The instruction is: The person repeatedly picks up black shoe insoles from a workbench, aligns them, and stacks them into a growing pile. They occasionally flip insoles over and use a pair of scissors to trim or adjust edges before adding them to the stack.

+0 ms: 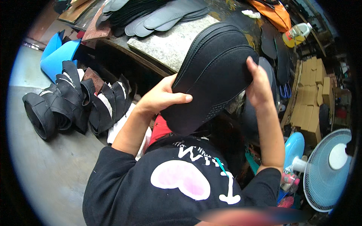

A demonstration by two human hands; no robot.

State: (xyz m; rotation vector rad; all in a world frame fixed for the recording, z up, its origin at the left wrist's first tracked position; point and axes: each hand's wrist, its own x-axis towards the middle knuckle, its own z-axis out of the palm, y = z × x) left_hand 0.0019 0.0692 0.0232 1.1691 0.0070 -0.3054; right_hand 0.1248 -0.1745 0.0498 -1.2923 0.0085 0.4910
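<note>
Between my two hands is a thick stack of black shoe insoles (222,71), tilted, with stitched curved lines and a patch of small holes on the top one. My left hand (166,94) grips the stack's left edge, its thumb lying across the top face. On the opposite side my right hand (260,83) holds the rounded end, thumb up on the rim and fingers hidden behind. More dark insoles (166,17) lie in overlapping piles on the workbench beyond, partly over a pale speckled slab (162,47).
Rolled black material pieces (60,105) lie at left beside a blue folded sheet (58,56). A blue fan (328,169) stands at lower right, near stacked cardboard (309,98). A jug (296,34) and orange cloth (273,15) sit at the bench's far right.
</note>
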